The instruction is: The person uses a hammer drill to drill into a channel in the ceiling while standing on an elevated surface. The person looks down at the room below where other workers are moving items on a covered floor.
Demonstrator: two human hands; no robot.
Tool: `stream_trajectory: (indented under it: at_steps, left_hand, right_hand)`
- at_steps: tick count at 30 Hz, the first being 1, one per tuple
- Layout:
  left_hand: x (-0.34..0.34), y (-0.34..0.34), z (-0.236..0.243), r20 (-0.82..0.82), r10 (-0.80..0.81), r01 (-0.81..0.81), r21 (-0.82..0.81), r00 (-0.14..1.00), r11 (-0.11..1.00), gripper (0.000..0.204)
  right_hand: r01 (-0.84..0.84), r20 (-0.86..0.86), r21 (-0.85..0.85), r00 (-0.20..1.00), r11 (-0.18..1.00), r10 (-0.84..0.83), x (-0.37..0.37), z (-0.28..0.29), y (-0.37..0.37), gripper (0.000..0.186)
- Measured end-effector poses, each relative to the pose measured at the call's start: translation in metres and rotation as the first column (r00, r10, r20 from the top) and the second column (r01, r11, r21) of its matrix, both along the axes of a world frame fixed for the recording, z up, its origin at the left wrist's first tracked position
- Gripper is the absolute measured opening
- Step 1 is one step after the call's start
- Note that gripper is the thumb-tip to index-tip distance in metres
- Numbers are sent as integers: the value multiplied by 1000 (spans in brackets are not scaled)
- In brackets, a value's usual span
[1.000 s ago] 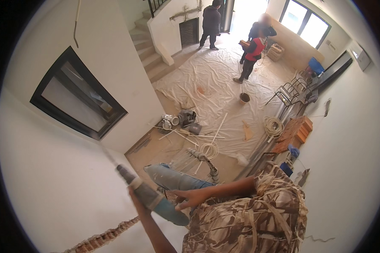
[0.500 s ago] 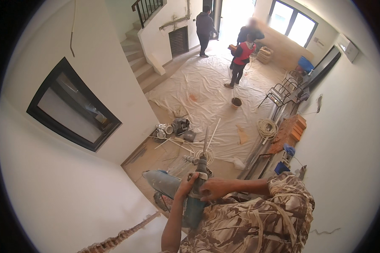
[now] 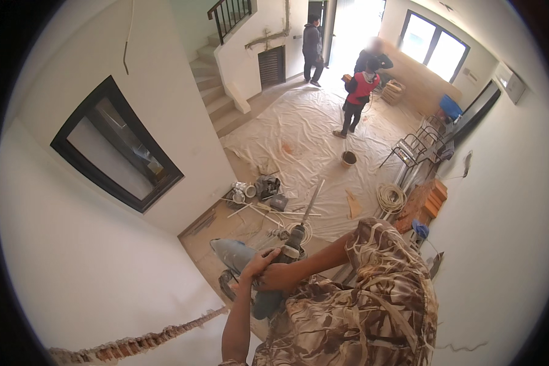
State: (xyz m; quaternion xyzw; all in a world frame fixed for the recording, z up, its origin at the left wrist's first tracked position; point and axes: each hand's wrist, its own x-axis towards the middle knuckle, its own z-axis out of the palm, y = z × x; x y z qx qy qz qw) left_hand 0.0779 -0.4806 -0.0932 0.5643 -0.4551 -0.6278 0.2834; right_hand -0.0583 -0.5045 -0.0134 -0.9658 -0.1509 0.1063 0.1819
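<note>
I hold a teal and black power drill (image 3: 293, 244) with a long pale bit (image 3: 313, 198) pointing away from me, up and slightly right in the picture. My left hand (image 3: 259, 263) is closed on the drill's body, just below the light collar behind the chuck. My right hand (image 3: 274, 277) is closed on the body beside and below my left, its fingers partly hidden under my left hand and wrist. The teal lower end (image 3: 265, 305) hangs beside my camouflage-clad body. My leg in blue jeans (image 3: 229, 250) is behind the drill, to its left.
Plaster sheeting (image 3: 299, 146) covers much floor, with a bucket (image 3: 348, 159), pipes and tools (image 3: 267, 189), coiled hose (image 3: 391, 197). Metal chairs (image 3: 412, 143) and orange bricks (image 3: 433, 198) line the right wall. Several co-workers (image 3: 360, 91) stand near the doorway. A chiselled channel (image 3: 134, 335) crosses the left wall.
The drill has swung from pointing up-left at the wall to pointing into the room. My right hand has shifted lower along it. The co-worker by the door has moved slightly.
</note>
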Motion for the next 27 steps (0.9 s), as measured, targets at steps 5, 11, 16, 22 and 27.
stream_trajectory:
  at_steps: [5,11,16,22,27]
  left_hand:
    - [1,37,12,-8,204,-204,-52,979,978,56]
    - [-9,113,58,316,464,-402,-242,828,883,56]
    - [-19,154,69,496,447,-440,-140,745,887,56]
    - [-25,172,65,407,544,-578,-48,734,815,59]
    - [-20,172,56,376,568,-587,-75,732,806,64]
  right_hand:
    - [52,-264,130,964,990,-16,5,-10,7,86]
    - [139,138,122,978,983,-156,-2,-23,1,82]
    - [109,-104,48,989,993,-104,7,-19,0,86]
    - [78,-138,38,988,996,-72,13,-18,7,88]
    - [105,-139,33,985,994,-99,18,-12,9,88]
